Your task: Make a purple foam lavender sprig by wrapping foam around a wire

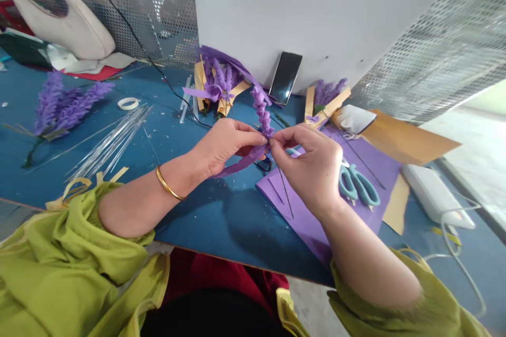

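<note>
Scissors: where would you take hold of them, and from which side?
Probably by the teal handles, coming from the near right. The scissors lie on the purple sheet with those loops exposed and pointing that way, while the right grip hides most of the blades from view.

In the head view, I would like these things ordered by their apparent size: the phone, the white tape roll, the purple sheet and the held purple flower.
1. Purple sheet
2. Phone and purple flower: too alike to rank
3. White tape roll
</note>
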{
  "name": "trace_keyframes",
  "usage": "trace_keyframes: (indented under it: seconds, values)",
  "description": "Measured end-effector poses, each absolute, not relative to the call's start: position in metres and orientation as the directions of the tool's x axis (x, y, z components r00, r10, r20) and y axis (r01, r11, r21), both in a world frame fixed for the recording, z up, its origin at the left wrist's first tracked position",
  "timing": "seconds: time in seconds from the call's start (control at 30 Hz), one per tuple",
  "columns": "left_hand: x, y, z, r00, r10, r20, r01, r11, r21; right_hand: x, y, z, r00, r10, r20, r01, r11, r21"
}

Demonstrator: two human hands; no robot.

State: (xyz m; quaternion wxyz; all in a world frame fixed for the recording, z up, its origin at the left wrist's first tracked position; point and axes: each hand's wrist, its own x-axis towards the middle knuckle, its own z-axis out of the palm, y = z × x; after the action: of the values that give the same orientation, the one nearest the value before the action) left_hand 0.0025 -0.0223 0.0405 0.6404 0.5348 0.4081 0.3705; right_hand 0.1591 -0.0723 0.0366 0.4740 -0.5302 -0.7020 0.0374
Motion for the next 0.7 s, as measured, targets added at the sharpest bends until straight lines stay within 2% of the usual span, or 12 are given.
trace_keyframes:
  seconds: [0.2, 0.33, 0.53, 0.6, 0.7]
  values:
    - [0.002, -0.022, 0.040, 0.373, 0.923, -0.091, -0.048, 0.117, 0.992, 0.161, -0.073, 0.037, -0.008, 0.799, 0.602, 0.687, 0.442, -0.577]
    - [0.001, -0.021, 0.040, 0.384, 0.919, -0.088, -0.067, 0.122, 0.990, 0.165, -0.075, 0.042, -0.032, 0.836, 0.548, 0.637, 0.440, -0.633]
    - [0.003, -0.022, 0.040, 0.381, 0.921, -0.077, -0.047, 0.102, 0.994, 0.173, -0.069, 0.047, -0.017, 0.927, 0.374, 0.365, 0.354, -0.861]
    - [0.003, -0.023, 0.041, 0.375, 0.923, -0.085, -0.048, 0.111, 0.993, 0.176, -0.065, 0.045, 0.056, 0.929, 0.365, 0.273, 0.338, -0.901]
    - [0.004, -0.024, 0.042, 0.377, 0.922, -0.089, -0.032, 0.108, 0.994, 0.179, -0.061, 0.042, 0.130, 0.934, 0.334, 0.240, 0.297, -0.924]
